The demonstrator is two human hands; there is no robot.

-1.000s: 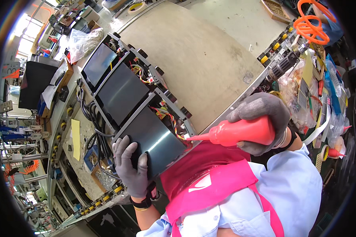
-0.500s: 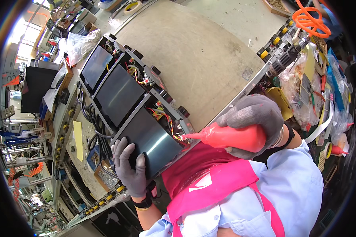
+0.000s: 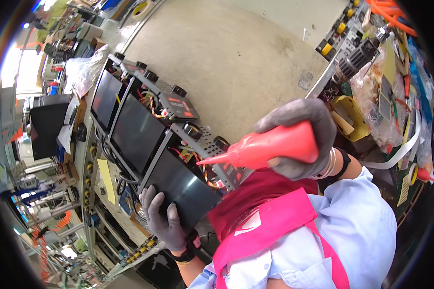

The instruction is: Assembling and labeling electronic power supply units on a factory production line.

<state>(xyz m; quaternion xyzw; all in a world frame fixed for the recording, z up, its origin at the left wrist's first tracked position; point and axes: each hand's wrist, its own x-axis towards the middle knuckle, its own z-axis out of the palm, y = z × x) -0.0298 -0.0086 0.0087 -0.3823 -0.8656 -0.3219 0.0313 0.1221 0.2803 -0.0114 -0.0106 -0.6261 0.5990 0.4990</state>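
Currently your right hand (image 3: 322, 120) grips a red squeeze bottle (image 3: 282, 144); your left hand (image 3: 166, 229) rests, fingers spread, on a dark panel (image 3: 176, 180).

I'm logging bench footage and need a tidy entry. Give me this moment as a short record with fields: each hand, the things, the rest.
Left hand: grey-gloved left hand lies against the dark panel of the nearest unit
Right hand: grey-gloved right hand grips a red bottle
Bottle: tilted, nozzle pointing left toward the coloured wires; contact cannot be told
Units: three in a row, dark panels up, wiring exposed
Rest: pale worktop, yellow strip, clear bag, orange hose
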